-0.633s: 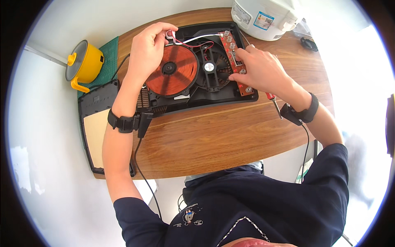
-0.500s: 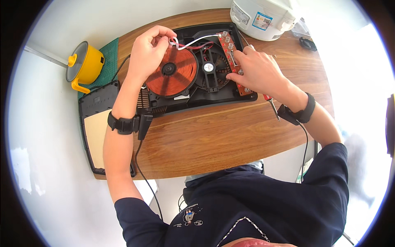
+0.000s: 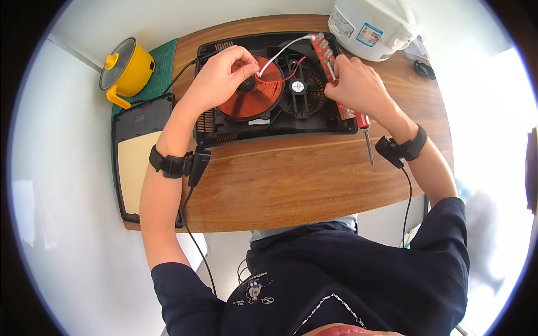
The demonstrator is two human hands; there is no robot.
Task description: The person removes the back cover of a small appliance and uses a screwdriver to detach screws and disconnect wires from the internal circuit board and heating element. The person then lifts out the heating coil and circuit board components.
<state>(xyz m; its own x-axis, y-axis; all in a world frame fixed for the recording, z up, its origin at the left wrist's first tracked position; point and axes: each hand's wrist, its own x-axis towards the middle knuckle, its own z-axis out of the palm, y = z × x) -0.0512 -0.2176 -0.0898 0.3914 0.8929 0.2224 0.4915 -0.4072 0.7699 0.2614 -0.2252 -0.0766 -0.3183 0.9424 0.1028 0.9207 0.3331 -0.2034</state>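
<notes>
Counter: wood-grained (image 3: pixel 269 190), it is stretching beneath both hands, a yellow pot (image 3: pixel 128 73) sitting well left and a white cooker (image 3: pixel 374 27) standing beyond the right one.
Left hand (image 3: pixel 227 78): thumb and fingers are pinching the end of a white cable (image 3: pixel 280 51), right above the copper coil (image 3: pixel 256 99)!
Right hand (image 3: pixel 360 87): it is gripping the red circuit board (image 3: pixel 322 50) around its middle, over the black housing (image 3: pixel 280 127).
Board handling: it is seemingly tilting under those right fingers, looking light and stiff; its small parts are probably fragile, so the long edges are offering the safest hold.
Cable handling: arching between the hands to the board's far end, it is looking soft and bendy; its end is making a better grip than the strand.
Screwdriver (image 3: pixel 363 121): its red handle is showing just below the right hand; whether that hand is holding it too, I cannot tell.
</notes>
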